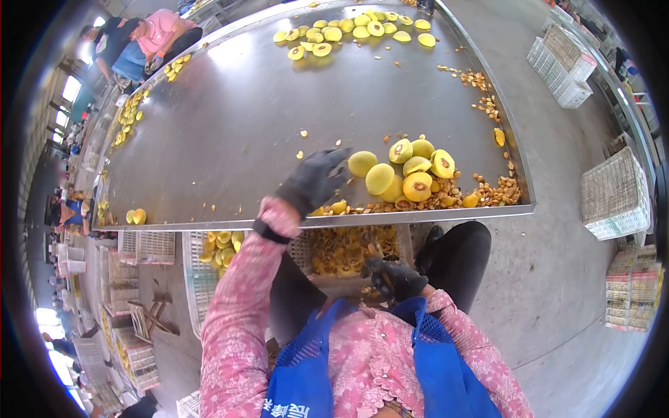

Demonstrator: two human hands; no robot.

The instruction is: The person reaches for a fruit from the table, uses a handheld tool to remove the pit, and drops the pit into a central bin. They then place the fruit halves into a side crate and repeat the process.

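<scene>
My left hand [315,180], in a black glove, reaches over the metal table with its fingers stretched toward a pile of yellow peach-like fruit [380,179]. Its fingertips are close to the nearest fruit, and I see nothing held in them. Some of the pile are cut halves [418,187] with brown centres showing. Loose brown pits [446,198] lie under and beside them. My right hand [396,279], also black-gloved, is low in front of my body, its fingers curled. What it grips is too small and dark to make out. Below it is a crate of brownish-yellow scraps [341,251].
The metal table [230,146] has a raised rim. More fruit halves [362,28] lie at its far side, and several line the left edge. A crate of fruit pieces [198,279] stands by my left leg. Stacked crates [617,191] stand right. People [143,42] work at far left.
</scene>
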